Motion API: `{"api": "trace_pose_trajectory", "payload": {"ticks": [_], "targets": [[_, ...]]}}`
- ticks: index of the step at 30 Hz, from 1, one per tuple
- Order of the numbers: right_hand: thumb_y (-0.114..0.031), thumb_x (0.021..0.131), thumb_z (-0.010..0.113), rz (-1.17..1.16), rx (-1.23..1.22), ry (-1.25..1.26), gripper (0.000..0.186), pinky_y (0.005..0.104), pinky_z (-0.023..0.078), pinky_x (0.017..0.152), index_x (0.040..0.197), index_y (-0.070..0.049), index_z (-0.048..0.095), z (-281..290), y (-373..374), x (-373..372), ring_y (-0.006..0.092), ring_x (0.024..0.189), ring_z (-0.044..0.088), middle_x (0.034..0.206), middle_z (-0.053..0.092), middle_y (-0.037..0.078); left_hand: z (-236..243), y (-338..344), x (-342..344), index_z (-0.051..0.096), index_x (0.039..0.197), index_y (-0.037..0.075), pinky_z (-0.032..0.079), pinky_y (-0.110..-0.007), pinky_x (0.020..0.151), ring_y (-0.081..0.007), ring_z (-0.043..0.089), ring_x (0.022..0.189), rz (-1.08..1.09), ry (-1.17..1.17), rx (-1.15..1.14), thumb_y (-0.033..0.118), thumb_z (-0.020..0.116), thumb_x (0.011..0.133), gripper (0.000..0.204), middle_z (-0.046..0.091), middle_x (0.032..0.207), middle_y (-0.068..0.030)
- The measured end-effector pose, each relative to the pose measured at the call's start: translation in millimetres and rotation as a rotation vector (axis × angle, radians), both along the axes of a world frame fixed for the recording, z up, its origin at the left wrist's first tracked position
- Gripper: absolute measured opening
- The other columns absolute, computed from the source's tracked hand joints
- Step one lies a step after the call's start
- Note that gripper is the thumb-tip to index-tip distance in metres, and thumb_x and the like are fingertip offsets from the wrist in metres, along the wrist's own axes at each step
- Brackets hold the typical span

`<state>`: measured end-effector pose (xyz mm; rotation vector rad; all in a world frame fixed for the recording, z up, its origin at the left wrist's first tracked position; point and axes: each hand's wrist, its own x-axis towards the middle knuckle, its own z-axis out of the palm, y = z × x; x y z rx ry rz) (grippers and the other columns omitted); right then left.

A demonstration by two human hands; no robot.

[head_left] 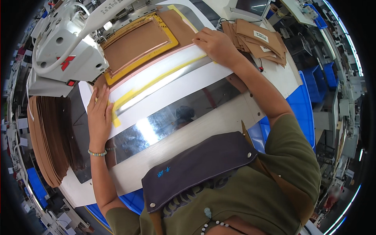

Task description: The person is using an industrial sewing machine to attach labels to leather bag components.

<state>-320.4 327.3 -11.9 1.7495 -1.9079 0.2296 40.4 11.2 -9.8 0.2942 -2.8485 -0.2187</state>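
Observation:
My left hand (pixel 99 113) lies flat, fingers apart, on the near left corner of a white template board (pixel 172 84) edged with yellow tape. My right hand (pixel 214 44) presses flat on the board's far right corner. The board carries a yellow frame (pixel 172 39) around a brown fabric panel (pixel 135 43), which sits under the head of a white sewing machine (pixel 66 43). Neither hand grips anything.
A shiny metal work plate (pixel 176 115) covers the table. A stack of brown cut pieces (pixel 49 137) lies at the left, and folded brown pieces with labels (pixel 260 41) at the far right. Blue bins (pixel 305 105) stand to the right.

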Motion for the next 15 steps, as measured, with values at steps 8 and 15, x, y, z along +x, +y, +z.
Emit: {"api": "trace_pose_trajectory", "payload": {"ticks": [8,15], "targets": [[-0.027,0.107,0.064,-0.188,-0.014,-0.269,0.044,0.0465,0.043,0.118,0.146,-0.009,0.065,2,19,22,0.0335,0.144,0.049,0.157,0.054,0.013,-3,0,-1,0.060,0.154,0.007,0.031,-0.049,0.127,-0.0349,0.037,0.159,0.059,0.055,-0.058,0.025,0.059,0.109,0.048,0.055,0.163,-0.0086],[-0.049,0.113,0.049,-0.232,0.120,-0.299,0.058,0.0516,0.028,0.128,0.155,-0.011,0.058,-16,20,18,0.0368,0.157,0.033,0.172,0.037,0.013,-7,-9,2,0.055,0.158,0.007,0.029,-0.050,0.128,-0.0379,0.034,0.159,0.108,-0.046,-0.134,0.033,0.057,0.110,0.054,0.046,0.170,-0.0086]]}}
